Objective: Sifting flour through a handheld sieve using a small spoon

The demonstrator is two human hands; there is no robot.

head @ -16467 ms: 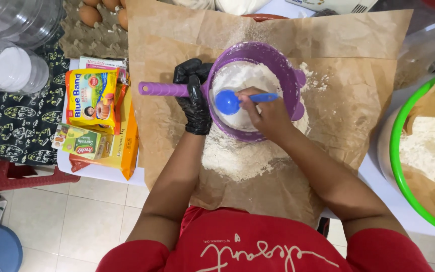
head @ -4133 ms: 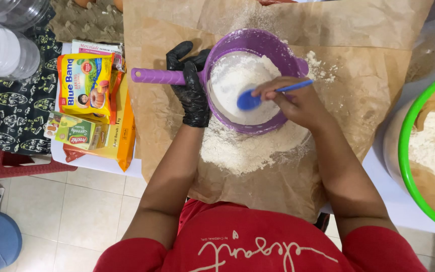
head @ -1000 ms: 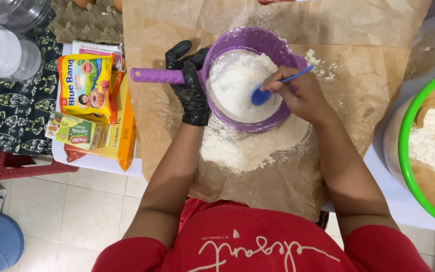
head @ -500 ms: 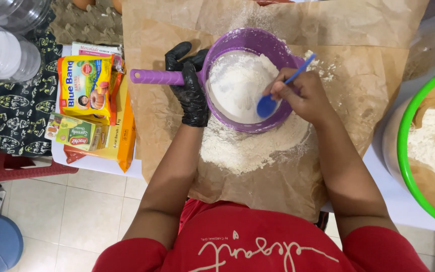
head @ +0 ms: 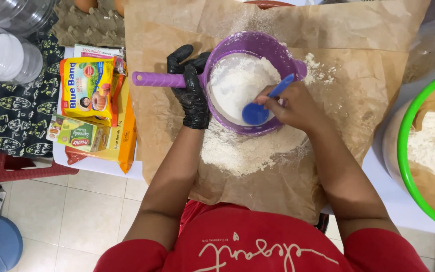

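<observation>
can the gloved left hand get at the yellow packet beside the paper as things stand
Probably yes, but not freely: the left hand is closed on the purple sieve by its handle. The yellow packet lies just left of it, with nothing between them.

The sieve (head: 250, 50) is purple, the flour (head: 237, 83) inside it white, and the spoon (head: 255, 113) in it blue. The left hand (head: 191, 88) wears a black glove; the right hand (head: 290, 106) is bare. Brown paper (head: 348, 35) lies beneath, dusted with off-white flour. At the left, a yellow packet (head: 87, 88) sits beside a black cloth (head: 11, 116) with a pale oval pattern. At the right, a basin (head: 404, 151) has a green rim. The shirt (head: 258, 242) is red with white script.
</observation>
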